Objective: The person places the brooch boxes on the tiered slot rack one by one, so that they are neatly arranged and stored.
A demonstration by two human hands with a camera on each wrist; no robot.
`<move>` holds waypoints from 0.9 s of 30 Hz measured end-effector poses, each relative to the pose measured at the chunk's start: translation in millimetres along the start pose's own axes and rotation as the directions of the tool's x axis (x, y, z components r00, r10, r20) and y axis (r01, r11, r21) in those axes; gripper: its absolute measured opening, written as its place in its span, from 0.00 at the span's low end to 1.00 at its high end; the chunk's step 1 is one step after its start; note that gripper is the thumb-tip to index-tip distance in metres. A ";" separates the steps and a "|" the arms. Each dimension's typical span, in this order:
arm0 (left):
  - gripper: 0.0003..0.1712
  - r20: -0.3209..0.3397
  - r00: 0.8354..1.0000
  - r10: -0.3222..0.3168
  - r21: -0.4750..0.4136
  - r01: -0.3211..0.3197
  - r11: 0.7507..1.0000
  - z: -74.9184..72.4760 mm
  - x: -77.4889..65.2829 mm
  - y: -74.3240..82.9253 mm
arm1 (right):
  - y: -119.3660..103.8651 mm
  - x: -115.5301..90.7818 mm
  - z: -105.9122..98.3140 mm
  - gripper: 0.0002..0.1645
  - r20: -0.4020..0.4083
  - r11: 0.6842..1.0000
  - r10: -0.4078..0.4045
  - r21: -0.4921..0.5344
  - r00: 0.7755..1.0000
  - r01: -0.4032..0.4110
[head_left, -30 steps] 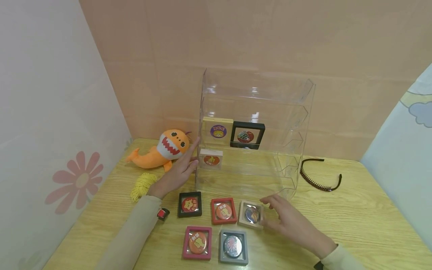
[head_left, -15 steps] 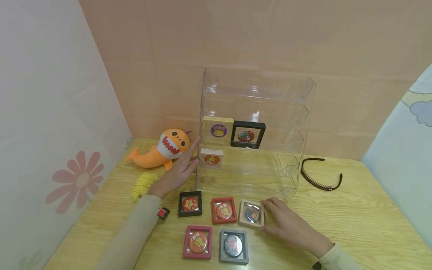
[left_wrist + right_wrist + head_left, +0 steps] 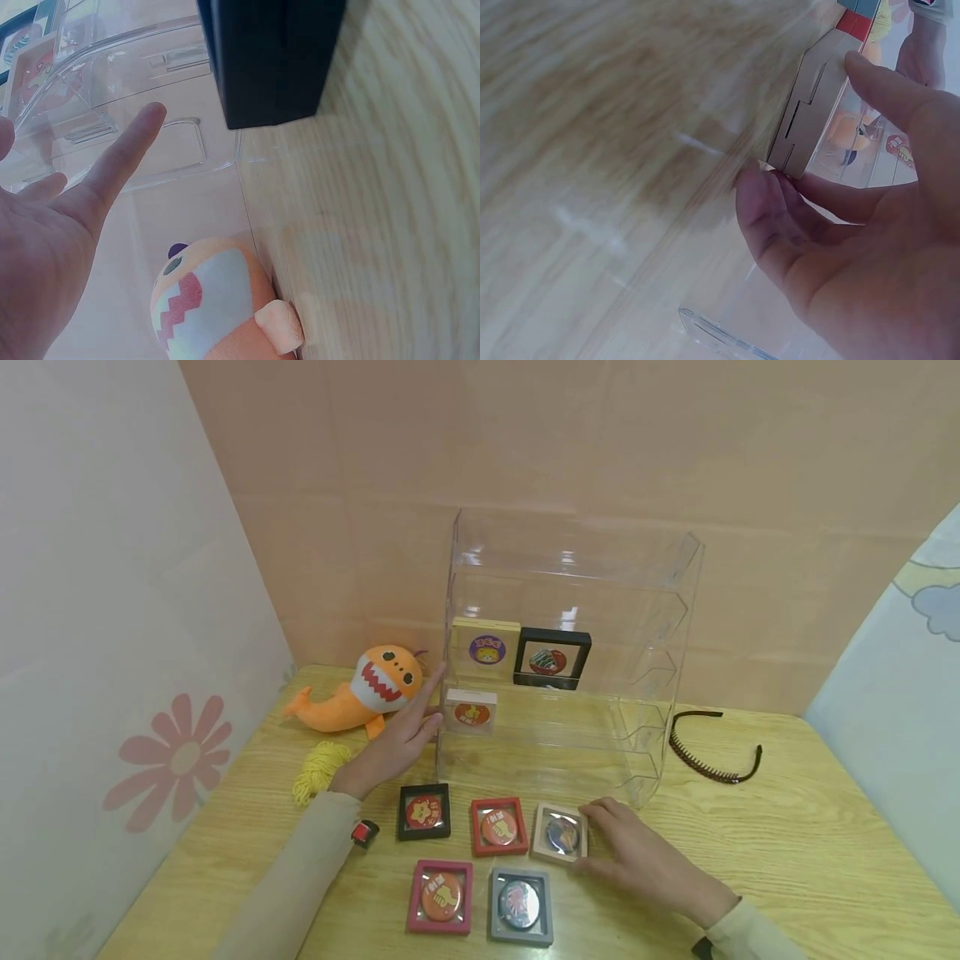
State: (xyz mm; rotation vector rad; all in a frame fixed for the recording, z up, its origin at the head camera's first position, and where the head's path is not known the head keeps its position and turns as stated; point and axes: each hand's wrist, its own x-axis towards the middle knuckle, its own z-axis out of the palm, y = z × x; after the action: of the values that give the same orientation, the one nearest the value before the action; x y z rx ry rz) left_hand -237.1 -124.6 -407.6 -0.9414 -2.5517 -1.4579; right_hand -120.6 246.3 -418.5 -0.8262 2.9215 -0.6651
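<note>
My left hand (image 3: 397,739) lies along the left side of a clear acrylic tiered rack (image 3: 555,760), its fingers extended; the left wrist view shows the index finger stretched out beside the clear panel. My right hand (image 3: 648,864) pinches a beige square frame (image 3: 542,843) that lies on the table with a dark round badge inside. In the right wrist view the thumb sits at one end of the beige frame (image 3: 810,105) and the curled fingers at the other. The rack holds a yellow frame (image 3: 465,652), a black frame (image 3: 552,635) and, one tier lower, a whitish frame (image 3: 487,700).
Beside the beige frame lie red (image 3: 477,831), black (image 3: 405,818), magenta (image 3: 415,902) and grey (image 3: 498,922) frames with badges. An orange shark plush (image 3: 337,710) and yellow cord (image 3: 321,768) are left of the rack. A dark headband (image 3: 697,767) lies to its right.
My right hand has closed in on the beige frame, its thumb and fingers now at the frame's edges. The left hand has stayed at the rack's side.
</note>
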 end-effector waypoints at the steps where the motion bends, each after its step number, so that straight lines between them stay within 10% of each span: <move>1: 0.38 0.001 1.000 0.000 -0.001 0.000 1.000 0.0 0.0 -0.1 | -0.2 0.3 -0.3 0.42 0.001 1.000 0.004 0.010 1.000 -0.004; 27: 0.39 -0.005 1.000 0.010 0.008 -0.010 1.000 0.3 0.0 -0.2 | -3.5 2.3 1.8 0.44 0.016 0.941 0.155 0.303 0.988 -0.152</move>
State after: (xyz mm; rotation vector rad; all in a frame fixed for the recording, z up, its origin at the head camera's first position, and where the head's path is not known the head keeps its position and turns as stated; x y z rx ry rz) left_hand -237.1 -124.5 -408.0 -0.9467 -2.5444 -1.4444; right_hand -120.6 241.7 -418.5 -0.5568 2.7494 -1.0674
